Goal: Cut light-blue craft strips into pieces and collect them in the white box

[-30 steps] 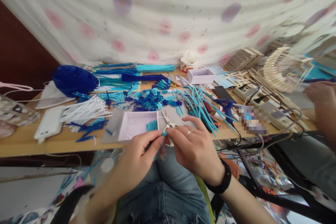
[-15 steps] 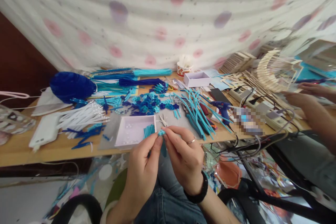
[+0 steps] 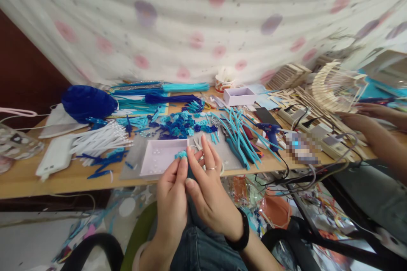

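Observation:
My left hand pinches a small curled turquoise pipe-cleaner piece between thumb and fingertips, above the right side of a shallow pale box. White beads lie in that box. My right hand is beside it, fingers stretched out and apart, its index fingertip close to the held piece. Whether it touches the piece I cannot tell. Behind my right fingers, scissors are partly hidden. Beyond the box lies a pile of blue and turquoise pipe-cleaner flowers.
White bead-tipped stems and a white power bank lie left. Long turquoise pipe cleaners, pliers and a blue glue gun lie right, near power strips. Another person's hands are at far right.
My right hand has let go of the turquoise piece and its fingers have straightened. My left hand keeps the piece, now slightly farther left over the box. The view has shifted slightly.

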The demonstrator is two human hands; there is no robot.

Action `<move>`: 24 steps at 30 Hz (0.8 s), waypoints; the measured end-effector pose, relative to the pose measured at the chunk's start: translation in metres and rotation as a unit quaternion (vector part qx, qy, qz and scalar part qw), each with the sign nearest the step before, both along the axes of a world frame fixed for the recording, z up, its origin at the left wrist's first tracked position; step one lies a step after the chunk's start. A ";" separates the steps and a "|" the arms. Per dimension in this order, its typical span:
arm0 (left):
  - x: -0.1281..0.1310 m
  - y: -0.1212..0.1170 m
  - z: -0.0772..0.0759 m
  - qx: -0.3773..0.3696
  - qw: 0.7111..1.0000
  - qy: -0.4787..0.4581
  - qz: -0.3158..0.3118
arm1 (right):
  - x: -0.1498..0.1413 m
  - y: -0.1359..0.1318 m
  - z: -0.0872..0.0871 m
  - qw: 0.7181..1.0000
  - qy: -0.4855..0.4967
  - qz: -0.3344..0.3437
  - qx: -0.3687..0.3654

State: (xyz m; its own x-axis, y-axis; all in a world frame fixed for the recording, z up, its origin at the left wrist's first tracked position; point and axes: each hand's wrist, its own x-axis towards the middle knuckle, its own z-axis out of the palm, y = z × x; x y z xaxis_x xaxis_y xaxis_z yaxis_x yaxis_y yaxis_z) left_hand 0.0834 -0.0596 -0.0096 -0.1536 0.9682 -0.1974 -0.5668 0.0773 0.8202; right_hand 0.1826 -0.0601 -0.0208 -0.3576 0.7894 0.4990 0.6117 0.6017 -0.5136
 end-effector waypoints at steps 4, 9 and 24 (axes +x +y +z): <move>-0.004 0.007 -0.003 -0.013 0.998 -0.046 0.037 | 0.004 -0.003 -0.003 0.993 0.113 0.023 -0.038; -0.018 0.017 -0.010 -0.016 0.994 -0.095 0.045 | 0.009 -0.008 -0.010 0.924 0.344 -0.113 -0.124; -0.013 0.018 -0.007 0.014 0.992 -0.125 0.021 | -0.009 -0.002 0.002 0.976 -0.061 -0.009 -0.210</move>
State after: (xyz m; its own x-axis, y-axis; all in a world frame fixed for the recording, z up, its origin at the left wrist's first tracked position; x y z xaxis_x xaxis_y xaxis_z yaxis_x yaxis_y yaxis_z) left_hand 0.0701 -0.0413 -0.0167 -0.1429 0.9678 -0.2072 -0.7552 0.0287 0.6548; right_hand 0.1734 -0.0625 -0.0186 -0.3778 0.9220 0.0849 0.6927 0.3422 -0.6349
